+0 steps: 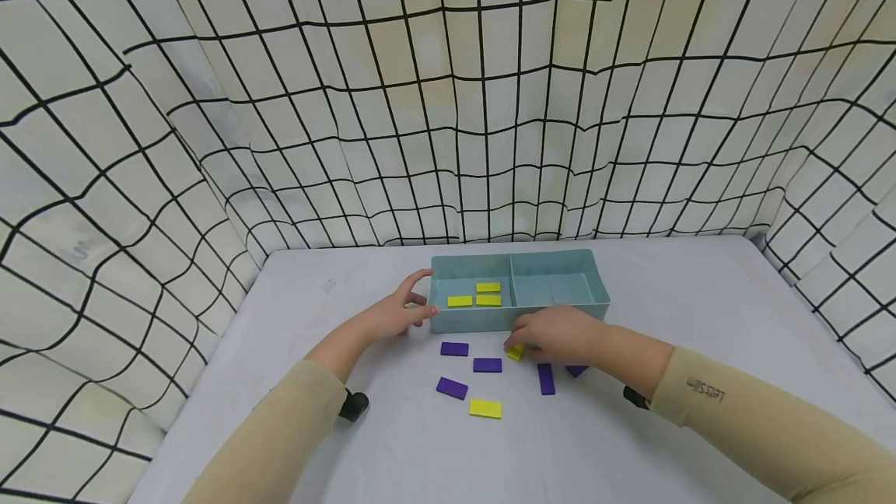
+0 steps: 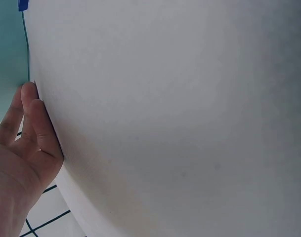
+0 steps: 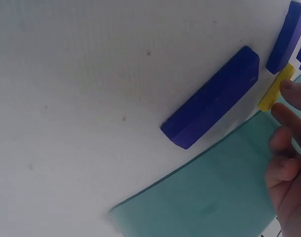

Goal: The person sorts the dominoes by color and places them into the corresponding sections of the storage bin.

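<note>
A light blue two-compartment box (image 1: 470, 322) stands on the table. Three yellow blocks (image 1: 460, 302) lie in its left compartment. My left hand (image 1: 392, 314) touches the box's left end with fingers extended; in the left wrist view its fingertips (image 2: 29, 91) rest by the box wall (image 2: 9, 54). Just in front of the box my right hand (image 1: 560, 333) pinches a yellow block (image 1: 516, 352) between thumb and fingertips. In the right wrist view, the same yellow block (image 3: 276, 90) sits low beside purple blocks (image 3: 212, 98), its end partly covered by the fingers.
Several purple blocks (image 1: 488, 365) lie scattered on the white table (image 1: 392, 442) in front of the box. Another yellow block (image 1: 485, 409) lies nearer to me. A white curtain with a black grid (image 1: 490, 99) closes off the back and sides.
</note>
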The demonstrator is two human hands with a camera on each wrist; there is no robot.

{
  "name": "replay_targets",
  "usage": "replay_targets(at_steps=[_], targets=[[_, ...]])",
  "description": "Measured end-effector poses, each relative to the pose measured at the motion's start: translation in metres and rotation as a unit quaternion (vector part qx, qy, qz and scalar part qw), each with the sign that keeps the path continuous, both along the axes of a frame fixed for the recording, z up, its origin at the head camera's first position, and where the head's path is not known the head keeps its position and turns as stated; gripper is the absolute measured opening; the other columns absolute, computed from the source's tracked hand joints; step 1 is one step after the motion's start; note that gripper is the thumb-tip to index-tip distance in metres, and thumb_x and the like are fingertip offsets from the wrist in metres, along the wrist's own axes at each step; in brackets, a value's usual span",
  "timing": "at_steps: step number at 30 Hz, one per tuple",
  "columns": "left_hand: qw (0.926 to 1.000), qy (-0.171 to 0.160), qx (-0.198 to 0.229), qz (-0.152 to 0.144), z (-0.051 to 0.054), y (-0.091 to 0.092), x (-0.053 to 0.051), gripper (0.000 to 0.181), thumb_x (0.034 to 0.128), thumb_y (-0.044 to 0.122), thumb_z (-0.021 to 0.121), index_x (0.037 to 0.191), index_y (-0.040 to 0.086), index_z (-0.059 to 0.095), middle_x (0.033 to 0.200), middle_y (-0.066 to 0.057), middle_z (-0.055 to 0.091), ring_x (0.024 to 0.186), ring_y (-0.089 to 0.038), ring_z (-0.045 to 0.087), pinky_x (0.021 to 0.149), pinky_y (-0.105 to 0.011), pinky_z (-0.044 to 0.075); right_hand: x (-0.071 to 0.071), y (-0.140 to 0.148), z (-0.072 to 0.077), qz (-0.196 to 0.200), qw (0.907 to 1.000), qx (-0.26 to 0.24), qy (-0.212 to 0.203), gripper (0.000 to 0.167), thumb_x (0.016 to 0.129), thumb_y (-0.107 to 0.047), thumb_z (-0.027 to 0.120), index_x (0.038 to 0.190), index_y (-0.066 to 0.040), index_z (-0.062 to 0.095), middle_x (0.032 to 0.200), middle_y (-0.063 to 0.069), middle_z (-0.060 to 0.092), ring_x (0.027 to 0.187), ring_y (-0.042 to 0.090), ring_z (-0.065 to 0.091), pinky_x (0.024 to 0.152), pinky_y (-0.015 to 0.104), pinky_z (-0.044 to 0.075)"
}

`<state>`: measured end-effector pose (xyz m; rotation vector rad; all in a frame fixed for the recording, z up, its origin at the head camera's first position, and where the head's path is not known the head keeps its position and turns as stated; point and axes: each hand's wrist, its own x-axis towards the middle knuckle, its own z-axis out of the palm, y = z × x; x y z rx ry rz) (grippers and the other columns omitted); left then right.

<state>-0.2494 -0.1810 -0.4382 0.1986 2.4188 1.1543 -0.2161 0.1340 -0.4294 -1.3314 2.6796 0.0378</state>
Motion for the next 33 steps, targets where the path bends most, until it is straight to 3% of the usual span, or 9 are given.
replay_targets(at_steps=[7, 13, 22, 33], targets=[[1.0000, 0.001, 0.003, -0.001, 0.001, 0.000, 0.001, 0.074, 0.0983, 0.040, 0.060, 0.155, 0.043, 0.012, 0.144, -0.014, 0.048, 0.105, -0.025, 0.060, 0.083, -0.039, 0.050, -0.001, 0.001, -0.004, 0.005, 1.0000, -0.004, 0.006, 0.029, 0.089, -0.023, 0.076, 0.116, -0.032, 0.073, 0.094, -0.014, 0.060, 0.076, 0.005, 0.051, 0.073, 0.022, 0.050], [1.0000, 0.002, 0.002, 0.003, 0.001, 0.000, 0.001, 0.075, 0.0977, 0.041, 0.061, 0.155, 0.043, 0.012, 0.143, -0.014, 0.048, 0.105, -0.025, 0.061, 0.083, -0.039, 0.050, 0.001, 0.001, -0.003, 0.000, 1.0000, -0.001, 0.001, 0.028, 0.088, -0.025, 0.077, 0.114, -0.032, 0.074, 0.085, -0.015, 0.055, 0.070, 0.005, 0.046, 0.066, 0.020, 0.046], [1.0000, 0.003, 0.003, -0.002, -0.001, -0.001, 0.000, 0.076, 0.0975, 0.042, 0.061, 0.155, 0.044, 0.011, 0.143, -0.014, 0.048, 0.105, -0.024, 0.060, 0.081, -0.038, 0.049, 0.003, 0.003, -0.002, -0.010, 0.9999, -0.006, -0.006, 0.028, 0.088, -0.024, 0.077, 0.114, -0.031, 0.074, 0.088, -0.015, 0.059, 0.073, 0.004, 0.049, 0.070, 0.021, 0.049], [1.0000, 0.004, -0.007, -0.001, -0.001, -0.001, 0.000, 0.075, 0.0978, 0.042, 0.060, 0.154, 0.044, 0.012, 0.142, -0.013, 0.049, 0.105, -0.024, 0.060, 0.083, -0.039, 0.050, 0.007, 0.003, 0.007, -0.036, 0.9986, -0.019, -0.032, 0.030, 0.086, -0.024, 0.078, 0.116, -0.029, 0.073, 0.102, -0.014, 0.066, 0.089, 0.004, 0.058, 0.083, 0.026, 0.052]])
